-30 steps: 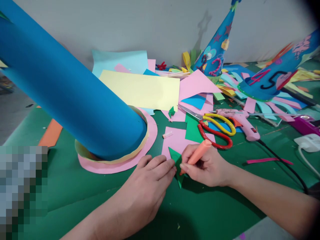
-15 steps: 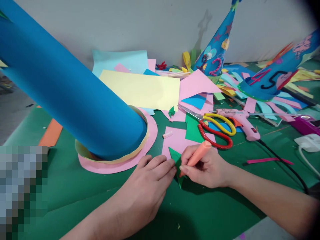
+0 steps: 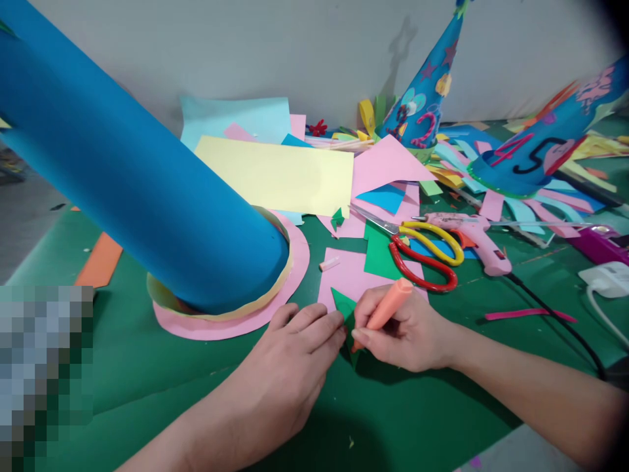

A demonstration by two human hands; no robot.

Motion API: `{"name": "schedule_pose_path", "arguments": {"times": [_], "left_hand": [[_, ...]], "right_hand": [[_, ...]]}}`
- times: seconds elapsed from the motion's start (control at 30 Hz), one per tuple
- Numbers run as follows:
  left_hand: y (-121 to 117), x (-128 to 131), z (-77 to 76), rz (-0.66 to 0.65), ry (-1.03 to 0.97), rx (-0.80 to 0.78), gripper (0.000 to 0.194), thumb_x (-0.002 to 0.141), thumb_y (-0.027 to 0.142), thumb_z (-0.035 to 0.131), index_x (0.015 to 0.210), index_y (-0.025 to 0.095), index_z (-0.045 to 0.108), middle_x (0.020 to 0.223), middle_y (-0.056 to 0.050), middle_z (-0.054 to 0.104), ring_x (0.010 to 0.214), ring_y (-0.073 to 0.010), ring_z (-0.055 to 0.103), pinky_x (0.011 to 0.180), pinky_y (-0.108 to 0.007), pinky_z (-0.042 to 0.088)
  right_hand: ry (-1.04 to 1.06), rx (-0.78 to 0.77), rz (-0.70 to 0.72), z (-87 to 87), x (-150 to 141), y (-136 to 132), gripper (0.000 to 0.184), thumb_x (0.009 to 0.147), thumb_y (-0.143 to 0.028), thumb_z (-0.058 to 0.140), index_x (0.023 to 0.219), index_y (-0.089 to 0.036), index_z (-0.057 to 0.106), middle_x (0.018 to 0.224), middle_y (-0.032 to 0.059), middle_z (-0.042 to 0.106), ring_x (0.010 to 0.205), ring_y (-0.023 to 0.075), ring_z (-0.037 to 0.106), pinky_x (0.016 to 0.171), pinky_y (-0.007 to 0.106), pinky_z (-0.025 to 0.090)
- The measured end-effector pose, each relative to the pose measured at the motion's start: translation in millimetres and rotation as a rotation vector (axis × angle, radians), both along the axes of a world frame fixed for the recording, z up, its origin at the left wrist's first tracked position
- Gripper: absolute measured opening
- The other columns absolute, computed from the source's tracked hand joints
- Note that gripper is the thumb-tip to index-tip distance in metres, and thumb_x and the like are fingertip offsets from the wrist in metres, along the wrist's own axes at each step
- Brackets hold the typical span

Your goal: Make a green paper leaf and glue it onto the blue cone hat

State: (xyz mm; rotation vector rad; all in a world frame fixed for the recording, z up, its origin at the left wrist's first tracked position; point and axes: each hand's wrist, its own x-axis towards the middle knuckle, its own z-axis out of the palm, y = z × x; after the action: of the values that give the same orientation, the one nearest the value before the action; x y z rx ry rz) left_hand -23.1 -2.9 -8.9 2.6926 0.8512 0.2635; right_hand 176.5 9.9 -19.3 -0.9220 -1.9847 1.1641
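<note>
My right hand (image 3: 393, 331) is closed round an orange marker (image 3: 392, 305), its tip down against a small pointed piece of green paper (image 3: 343, 303). My left hand (image 3: 302, 354) lies palm down on the table, fingers stretched out, the fingertips at the left edge of the green piece. Between the two hands, part of that piece is covered. Its upper point overlaps a pink paper sheet (image 3: 332, 275). Beside my left hand, a large blue paper cone (image 3: 196, 216) leans up to the left, with a pink ring brim (image 3: 221, 330) at its base.
Scissors (image 3: 422, 255) with red and yellow handles lie beyond my right hand. A pink glue gun (image 3: 474, 233) trails a black cord to the right. Paper sheets, including a yellow one (image 3: 285, 174), and two decorated cones (image 3: 417, 98) stand farther back. An orange strip (image 3: 101, 260) lies left.
The marker's tip has shifted slightly down along the green piece. My left hand stays in the same place.
</note>
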Motion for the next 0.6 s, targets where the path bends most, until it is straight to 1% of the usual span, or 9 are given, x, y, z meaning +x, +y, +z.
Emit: {"name": "schedule_pose_path", "arguments": {"times": [0.17,0.27,0.4,0.47,0.53,0.6], "left_hand": [[0.1,-0.2,0.2,-0.003,0.011,-0.015,0.035,0.083,0.011,0.035,0.112,0.017,0.053,0.116,-0.006,0.058,0.1,-0.0233,0.049,0.082,-0.04,0.037],[0.5,0.6,-0.2,0.005,0.015,-0.016,0.034,0.083,0.011,0.035,0.111,0.017,0.054,0.114,-0.007,0.059,0.099,-0.0229,0.05,0.082,-0.039,0.038],[0.5,0.9,-0.7,0.005,0.03,-0.02,0.034,0.083,0.012,0.035,0.111,0.018,0.055,0.114,-0.007,0.059,0.1,-0.0229,0.049,0.082,-0.039,0.038],[0.4,0.6,-0.6,0.005,0.037,-0.023,0.036,0.083,0.011,0.036,0.113,0.018,0.054,0.116,-0.007,0.058,0.103,-0.023,0.048,0.084,-0.039,0.038],[0.2,0.3,-0.1,0.008,0.04,-0.022,0.038,0.083,0.009,0.036,0.117,0.018,0.052,0.117,-0.007,0.057,0.104,-0.0231,0.048,0.085,-0.039,0.038],[0.1,0.0,0.9,0.009,0.043,-0.021,0.04,0.082,0.009,0.037,0.118,0.019,0.051,0.117,-0.006,0.057,0.104,-0.0231,0.048,0.086,-0.039,0.037]], "right_hand": [[0.005,-0.002,0.007,-0.7,0.1,0.2,0.008,0.074,-0.015,0.055,0.067,-0.017,0.05,0.057,-0.0011,0.056,0.043,0.0068,0.045,0.037,0.018,0.035],[0.014,-0.006,0.014,-0.5,-0.2,-0.7,0.008,0.073,-0.014,0.055,0.067,-0.017,0.051,0.057,-0.0015,0.056,0.043,0.0062,0.044,0.036,0.017,0.035],[0.05,-0.057,0.023,0.2,0.7,-0.1,0.008,0.073,-0.015,0.057,0.067,-0.017,0.053,0.058,-0.0009,0.057,0.045,0.0074,0.047,0.038,0.018,0.037],[0.145,-0.123,-0.029,-0.2,3.2,3.2,0.01,0.075,-0.018,0.058,0.066,-0.017,0.054,0.058,-0.0009,0.057,0.047,0.0083,0.049,0.04,0.019,0.039],[0.301,-0.192,-0.148,-1.1,7.0,8.7,0.012,0.078,-0.024,0.058,0.068,-0.018,0.054,0.055,-0.0027,0.053,0.044,0.008,0.048,0.039,0.019,0.038],[0.443,-0.217,-0.287,-1.8,11.4,15.2,0.015,0.08,-0.031,0.057,0.071,-0.019,0.055,0.054,-0.0046,0.049,0.041,0.0067,0.043,0.038,0.019,0.036]]}}
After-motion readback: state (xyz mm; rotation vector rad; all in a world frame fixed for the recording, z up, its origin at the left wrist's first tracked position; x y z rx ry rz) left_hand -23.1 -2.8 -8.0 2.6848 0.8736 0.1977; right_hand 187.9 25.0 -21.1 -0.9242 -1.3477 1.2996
